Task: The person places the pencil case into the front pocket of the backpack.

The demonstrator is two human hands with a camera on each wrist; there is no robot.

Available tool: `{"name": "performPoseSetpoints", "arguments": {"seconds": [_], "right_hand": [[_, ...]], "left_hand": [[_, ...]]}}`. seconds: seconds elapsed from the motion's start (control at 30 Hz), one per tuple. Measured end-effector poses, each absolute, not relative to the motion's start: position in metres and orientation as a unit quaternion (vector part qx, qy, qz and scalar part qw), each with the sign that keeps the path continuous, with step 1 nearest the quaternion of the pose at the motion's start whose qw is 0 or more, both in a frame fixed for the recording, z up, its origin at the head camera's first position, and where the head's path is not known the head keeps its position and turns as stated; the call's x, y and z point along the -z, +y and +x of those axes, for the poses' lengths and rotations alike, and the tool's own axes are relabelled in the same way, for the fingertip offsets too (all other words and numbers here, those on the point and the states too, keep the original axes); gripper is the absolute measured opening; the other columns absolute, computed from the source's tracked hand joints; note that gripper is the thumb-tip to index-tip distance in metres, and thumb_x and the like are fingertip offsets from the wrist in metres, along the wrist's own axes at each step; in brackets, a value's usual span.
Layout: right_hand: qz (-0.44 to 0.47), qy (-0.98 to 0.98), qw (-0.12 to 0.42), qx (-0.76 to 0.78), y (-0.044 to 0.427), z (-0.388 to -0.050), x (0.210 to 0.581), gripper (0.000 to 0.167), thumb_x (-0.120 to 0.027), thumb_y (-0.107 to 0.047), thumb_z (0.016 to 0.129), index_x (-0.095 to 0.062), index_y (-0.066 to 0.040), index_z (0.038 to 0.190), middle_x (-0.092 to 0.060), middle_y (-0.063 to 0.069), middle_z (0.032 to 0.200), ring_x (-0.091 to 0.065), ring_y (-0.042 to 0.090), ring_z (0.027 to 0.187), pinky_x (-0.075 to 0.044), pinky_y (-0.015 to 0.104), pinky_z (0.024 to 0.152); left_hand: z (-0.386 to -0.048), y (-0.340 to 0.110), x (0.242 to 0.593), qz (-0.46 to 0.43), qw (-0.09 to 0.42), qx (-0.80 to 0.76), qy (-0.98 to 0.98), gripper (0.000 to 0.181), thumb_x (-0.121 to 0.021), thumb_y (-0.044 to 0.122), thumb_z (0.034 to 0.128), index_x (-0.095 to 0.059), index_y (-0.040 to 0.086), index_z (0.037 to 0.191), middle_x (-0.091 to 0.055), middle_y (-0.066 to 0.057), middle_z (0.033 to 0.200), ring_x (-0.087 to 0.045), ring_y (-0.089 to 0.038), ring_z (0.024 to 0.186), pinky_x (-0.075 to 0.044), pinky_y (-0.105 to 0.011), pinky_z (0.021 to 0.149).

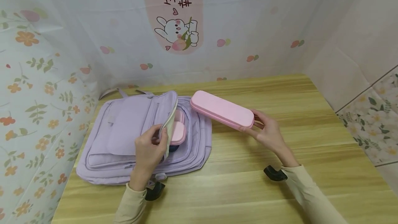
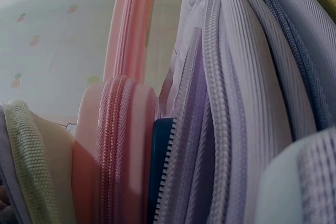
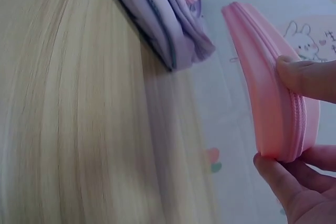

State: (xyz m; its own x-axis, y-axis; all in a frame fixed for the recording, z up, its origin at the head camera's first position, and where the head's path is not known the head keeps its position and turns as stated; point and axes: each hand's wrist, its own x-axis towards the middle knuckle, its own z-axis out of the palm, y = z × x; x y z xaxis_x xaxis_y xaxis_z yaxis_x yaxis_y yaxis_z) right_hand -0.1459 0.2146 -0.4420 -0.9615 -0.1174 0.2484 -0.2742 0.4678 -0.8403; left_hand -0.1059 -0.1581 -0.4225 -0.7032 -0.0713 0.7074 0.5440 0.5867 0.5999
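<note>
A lavender backpack [image 1: 124, 123] lies flat on the table with its front pocket unzipped. My left hand [image 1: 150, 148] pinches the edge of the pocket flap [image 1: 169, 113] and lifts it. Inside the pocket sit pink zippered cases [image 1: 178, 134], and something dark blue [image 2: 163, 156] shows beside them. To the right, my right hand [image 1: 267, 130] holds one end of a long pink zippered pencil case [image 1: 222, 109]. Its far end is over the bag's right edge. In the right wrist view, the thumb presses near the zipper of this pencil case [image 3: 273, 87] and fingers support its end.
The wood-grain table [image 1: 248, 189] extends right and in front of the bag. A white printed curtain [image 1: 248, 20] hangs behind, and a floral one [image 1: 37, 113] stands close on the left. Black straps [image 1: 275, 174] are at both wrists.
</note>
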Motion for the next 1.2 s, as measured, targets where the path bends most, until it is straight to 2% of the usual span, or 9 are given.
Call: {"name": "performPoseSetpoints", "arguments": {"seconds": [0.23,0.33,0.63,0.77,0.83,0.9,0.97,1.1,1.2], "right_hand": [[0.131,-0.84,0.044,-0.525,0.194,-0.153,0.445,0.069,-0.086,-0.008,0.08,-0.055,0.004,0.141,-0.062,0.024,0.134,-0.061,0.036,0.122,-0.053,0.018,0.095],[0.14,-0.833,0.033,-0.535,0.186,-0.157,0.448,0.069,-0.085,-0.008,0.081,-0.054,0.004,0.141,-0.061,0.024,0.135,-0.06,0.037,0.124,-0.053,0.022,0.097],[0.176,-0.789,0.027,-0.588,0.168,-0.173,0.447,0.07,-0.085,0.001,0.078,-0.05,0.006,0.139,-0.058,0.025,0.137,-0.055,0.038,0.128,-0.049,0.016,0.103],[0.19,-0.772,0.022,-0.606,0.162,-0.181,0.445,0.069,-0.083,0.006,0.077,-0.051,0.008,0.138,-0.058,0.026,0.137,-0.055,0.038,0.127,-0.048,0.017,0.104],[0.194,-0.763,0.02,-0.616,0.159,-0.186,0.444,0.07,-0.083,0.009,0.076,-0.052,0.008,0.139,-0.057,0.026,0.138,-0.055,0.036,0.127,-0.048,0.018,0.104],[0.197,-0.755,0.017,-0.625,0.156,-0.191,0.442,0.071,-0.082,0.01,0.076,-0.051,0.007,0.141,-0.057,0.026,0.139,-0.055,0.034,0.127,-0.048,0.019,0.105],[0.199,-0.747,0.013,-0.635,0.153,-0.194,0.441,0.072,-0.08,0.013,0.076,-0.051,0.007,0.142,-0.056,0.026,0.14,-0.055,0.033,0.127,-0.048,0.02,0.105],[0.202,-0.736,0.009,-0.647,0.147,-0.199,0.441,0.073,-0.079,0.015,0.076,-0.05,0.008,0.143,-0.054,0.027,0.142,-0.054,0.034,0.128,-0.048,0.02,0.105],[0.197,-0.734,0.017,-0.65,0.141,-0.201,0.443,0.072,-0.079,0.015,0.076,-0.05,0.01,0.141,-0.055,0.027,0.141,-0.054,0.037,0.128,-0.049,0.021,0.104]], "left_hand": [[-0.106,-0.158,0.422,-0.146,0.362,0.426,-0.816,0.008,-0.068,-0.001,0.0855,-0.074,-0.004,0.09,-0.072,-0.013,0.069,-0.065,-0.014,0.056,-0.054,-0.015,0.051],[-0.108,-0.157,0.419,-0.152,0.372,0.419,-0.814,0.009,-0.068,0.0,0.0854,-0.073,-0.005,0.09,-0.072,-0.014,0.07,-0.066,-0.018,0.056,-0.055,-0.017,0.051],[-0.109,-0.155,0.413,-0.148,0.39,0.41,-0.811,0.01,-0.069,-0.001,0.086,-0.073,-0.006,0.093,-0.074,-0.017,0.078,-0.071,-0.024,0.06,-0.059,-0.026,0.053],[-0.109,-0.153,0.411,-0.143,0.394,0.409,-0.81,0.009,-0.067,-0.001,0.0883,-0.072,-0.006,0.094,-0.073,-0.017,0.083,-0.073,-0.025,0.07,-0.061,-0.029,0.061],[-0.109,-0.152,0.41,-0.137,0.388,0.418,-0.81,0.009,-0.066,-0.002,0.0897,-0.071,-0.007,0.095,-0.075,-0.018,0.091,-0.074,-0.028,0.08,-0.062,-0.028,0.07],[-0.109,-0.151,0.409,-0.13,0.379,0.424,-0.813,0.009,-0.065,-0.002,0.0912,-0.07,-0.008,0.096,-0.075,-0.019,0.094,-0.074,-0.028,0.083,-0.062,-0.026,0.074],[-0.109,-0.149,0.41,-0.126,0.371,0.427,-0.815,0.01,-0.064,-0.002,0.0922,-0.069,-0.009,0.098,-0.076,-0.02,0.094,-0.074,-0.027,0.08,-0.061,-0.025,0.071],[-0.109,-0.146,0.412,-0.124,0.37,0.417,-0.821,0.009,-0.063,-0.003,0.0928,-0.069,-0.008,0.097,-0.075,-0.018,0.083,-0.07,-0.022,0.067,-0.057,-0.029,0.057],[-0.108,-0.145,0.412,-0.122,0.366,0.418,-0.823,0.009,-0.062,-0.002,0.0938,-0.068,-0.007,0.097,-0.075,-0.018,0.081,-0.068,-0.02,0.066,-0.056,-0.03,0.055]]}}
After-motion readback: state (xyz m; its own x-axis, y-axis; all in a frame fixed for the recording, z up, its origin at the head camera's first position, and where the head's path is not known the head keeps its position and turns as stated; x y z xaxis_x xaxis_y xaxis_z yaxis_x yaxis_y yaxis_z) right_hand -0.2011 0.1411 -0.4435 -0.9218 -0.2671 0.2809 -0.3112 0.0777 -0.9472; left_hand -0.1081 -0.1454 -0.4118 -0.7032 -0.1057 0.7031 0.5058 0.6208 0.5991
